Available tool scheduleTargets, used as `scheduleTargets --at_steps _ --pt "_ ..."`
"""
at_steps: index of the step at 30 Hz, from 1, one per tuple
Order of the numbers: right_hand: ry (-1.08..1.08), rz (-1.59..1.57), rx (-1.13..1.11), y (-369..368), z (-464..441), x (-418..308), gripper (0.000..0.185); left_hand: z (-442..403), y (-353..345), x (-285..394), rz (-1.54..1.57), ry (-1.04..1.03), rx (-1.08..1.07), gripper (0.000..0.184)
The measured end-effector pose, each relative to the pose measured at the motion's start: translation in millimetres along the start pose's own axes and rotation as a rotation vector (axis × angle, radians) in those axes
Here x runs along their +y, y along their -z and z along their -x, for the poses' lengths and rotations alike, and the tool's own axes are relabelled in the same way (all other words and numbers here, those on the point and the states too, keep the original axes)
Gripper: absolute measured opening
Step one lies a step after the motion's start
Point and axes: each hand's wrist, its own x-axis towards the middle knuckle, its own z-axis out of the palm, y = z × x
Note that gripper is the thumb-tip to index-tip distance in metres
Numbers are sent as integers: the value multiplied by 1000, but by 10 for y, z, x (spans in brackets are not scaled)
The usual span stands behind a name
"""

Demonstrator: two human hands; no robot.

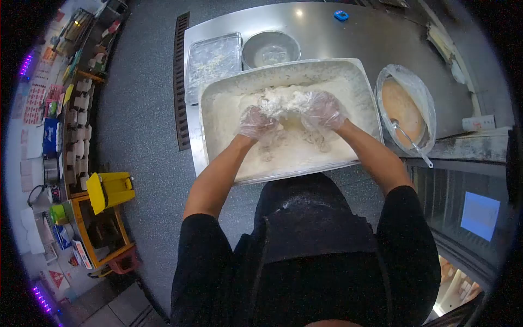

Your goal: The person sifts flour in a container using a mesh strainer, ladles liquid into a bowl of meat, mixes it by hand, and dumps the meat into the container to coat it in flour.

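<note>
A large pale tub (206, 131) of white flour (297, 155) lies in front of me. Both my hands are inside it, in clear plastic gloves dusted with flour. My left hand (257, 121) curls round the left end of a lumpy flour-coated mass (284, 102). At its other end, my right hand (325, 110) grips it too. Flour hides what the mass is made of, and my fingertips are partly buried in it. Below my hands the flour bed shows dents and a yellowish patch.
Behind the tub on the steel table (327, 41) are a floury tray (220, 37) and a round sieve or bowl (271, 34). A plastic-lined container of orange batter (400, 103) with a ladle (412, 143) stands right. A blue device (341, 16) lies farther back. A yellow bin (111, 191) is left.
</note>
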Motion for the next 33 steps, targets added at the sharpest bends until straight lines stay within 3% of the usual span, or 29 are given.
scheduleTargets --at_steps 2,6,8,12,14,15,17,18,20,24,26,29,30,32,33 --pt "-55 101 -52 187 -11 -229 41 -75 -6 -150 -94 -325 218 41" --pt "-230 158 -286 750 -37 -852 45 -147 15 -183 -120 -348 116 45" --pt "-7 -33 38 769 13 -945 59 -214 29 -162 -49 -399 125 44" --pt "125 57 147 607 -60 -866 73 -109 321 89 25 -462 79 43" --pt "32 -353 102 497 -86 -947 67 -101 321 95 373 -430 -60 41" --pt "31 -353 111 419 -97 -889 67 -94 320 103 367 -436 -63 41" --pt "-97 -735 133 277 -133 -741 49 -90 333 101 219 -415 53 40" --pt "-92 -734 134 247 -128 -689 49 -94 323 41 216 -415 57 40" --pt "-209 -601 -63 203 -68 -651 34 -57 292 -61 -9 -443 -7 38" --pt "-80 -335 15 48 80 -550 28 -28 230 -3 -155 -344 -29 38" --pt "-26 214 62 -28 261 -518 29 -16 126 -101 -128 -289 -118 42" --pt "28 437 28 42 423 -416 33 2 279 98 -385 -225 -278 35" --pt "32 436 29 113 454 -371 33 -21 137 -109 -386 -221 -277 35" --pt "-14 58 -77 518 474 -464 38 -102 -252 -714 -228 -168 103 38" --pt "-16 56 -79 496 536 -348 38 -56 -133 -665 -227 -168 101 38"
